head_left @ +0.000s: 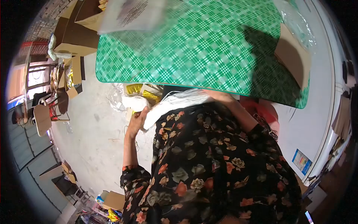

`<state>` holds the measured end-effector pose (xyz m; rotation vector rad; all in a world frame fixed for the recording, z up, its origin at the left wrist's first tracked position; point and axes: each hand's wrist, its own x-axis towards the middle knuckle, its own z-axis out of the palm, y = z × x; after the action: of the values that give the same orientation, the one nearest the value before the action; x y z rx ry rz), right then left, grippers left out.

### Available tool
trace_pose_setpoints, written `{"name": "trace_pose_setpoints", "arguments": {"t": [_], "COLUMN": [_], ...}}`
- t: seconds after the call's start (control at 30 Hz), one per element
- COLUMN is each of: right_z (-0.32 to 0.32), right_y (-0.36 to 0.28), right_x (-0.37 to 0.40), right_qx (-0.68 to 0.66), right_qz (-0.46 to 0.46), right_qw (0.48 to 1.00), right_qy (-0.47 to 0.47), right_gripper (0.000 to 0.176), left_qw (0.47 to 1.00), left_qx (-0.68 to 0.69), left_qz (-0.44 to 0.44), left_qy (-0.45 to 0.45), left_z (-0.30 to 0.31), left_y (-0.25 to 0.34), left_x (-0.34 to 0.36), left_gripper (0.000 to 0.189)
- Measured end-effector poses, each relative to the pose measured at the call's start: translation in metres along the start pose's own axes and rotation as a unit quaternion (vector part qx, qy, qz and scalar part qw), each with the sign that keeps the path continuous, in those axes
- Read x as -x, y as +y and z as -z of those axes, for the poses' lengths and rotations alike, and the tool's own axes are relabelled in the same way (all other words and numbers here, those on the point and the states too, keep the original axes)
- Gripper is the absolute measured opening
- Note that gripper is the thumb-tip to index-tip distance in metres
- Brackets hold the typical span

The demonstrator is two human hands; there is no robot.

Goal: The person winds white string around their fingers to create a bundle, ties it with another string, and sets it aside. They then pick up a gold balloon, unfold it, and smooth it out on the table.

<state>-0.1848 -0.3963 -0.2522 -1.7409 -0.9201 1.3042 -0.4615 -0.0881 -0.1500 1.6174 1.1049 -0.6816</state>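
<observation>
A long bundle of white strands point(179, 100), like string, lies across my lap, just below the table's near edge. At its lower left end is my left hand point(138, 121), thumb raised and fingers curled against the bundle, partly out of sight. My right hand point(220, 96) closes on the other end, close under the table edge, with its fingertips mostly hidden. The strands run slack and loosely gathered between both hands.
A table with a green checked cover point(179, 56) stands in front of me. A blurred whitish sheet point(130, 16) shows at its far left, a cardboard piece point(294, 56) at its right. Gold-wrapped packets point(151, 95) sit below the edge. Cardboard boxes point(76, 35) and a chair point(43, 119) stand left.
</observation>
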Motion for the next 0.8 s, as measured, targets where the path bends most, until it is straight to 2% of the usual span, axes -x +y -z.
{"name": "trace_pose_setpoints", "arguments": {"t": [0.1, 0.13, 0.2, 0.23, 0.27, 0.3, 0.4, 0.57, 0.63, 0.7, 0.77, 0.8], "right_z": [-0.011, -0.013, -0.016, -0.015, -0.015, -0.015, -0.012, -0.009, -0.011, -0.017, -0.015, -0.012], "right_y": [0.039, 0.04, 0.037, 0.022, 0.016, 0.011, 0.006, -0.032, -0.033, -0.026, -0.049, -0.093], "right_x": [-0.013, -0.012, -0.006, -0.001, 0.0, 0.0, -0.003, 0.016, 0.015, 0.01, 0.014, 0.027], "right_qx": [-0.199, -0.23, -0.197, -0.134, -0.104, -0.073, -0.084, -0.104, -0.069, 0.011, 0.039, 0.023], "right_qz": [0.089, 0.122, 0.166, 0.179, 0.165, 0.151, 0.074, 0.061, 0.089, 0.147, 0.156, 0.135], "right_qw": [0.976, 0.966, 0.965, 0.971, 0.977, 0.981, 0.993, 0.993, 0.994, 0.985, 0.976, 0.976], "right_qy": [0.022, 0.017, 0.048, 0.084, 0.09, 0.095, 0.034, -0.015, 0.014, 0.092, 0.15, 0.169], "right_gripper": [0.055, 0.055, 0.051, 0.047, 0.045, 0.044, 0.046, 0.05, 0.049, 0.046, 0.037, 0.028], "left_qw": [0.995, 0.996, 0.986, 0.962, 0.956, 0.954, 0.941, 0.947, 0.94, 0.938, 0.937, 0.918], "left_qx": [0.097, 0.083, -0.033, -0.09, -0.116, -0.089, -0.04, 0.014, 0.071, 0.065, 0.068, -0.034], "left_qz": [-0.018, 0.031, -0.143, -0.228, -0.237, -0.252, -0.284, -0.282, -0.305, -0.313, -0.324, -0.372], "left_qy": [-0.003, -0.02, 0.075, 0.122, 0.128, 0.138, 0.181, 0.155, 0.134, 0.132, 0.112, 0.137], "left_z": [-0.025, -0.03, -0.047, -0.053, -0.053, -0.054, -0.054, -0.052, -0.054, -0.058, -0.061, -0.061], "left_y": [-0.012, -0.012, -0.069, -0.087, -0.066, -0.049, -0.023, 0.037, 0.049, 0.063, 0.077, 0.078], "left_x": [0.006, 0.001, -0.055, -0.074, -0.068, -0.065, -0.076, -0.05, -0.045, -0.032, -0.018, -0.018], "left_gripper": [0.065, 0.061, 0.056, 0.053, 0.042, 0.039, 0.032, 0.03, 0.027, 0.024, 0.023, 0.02]}}
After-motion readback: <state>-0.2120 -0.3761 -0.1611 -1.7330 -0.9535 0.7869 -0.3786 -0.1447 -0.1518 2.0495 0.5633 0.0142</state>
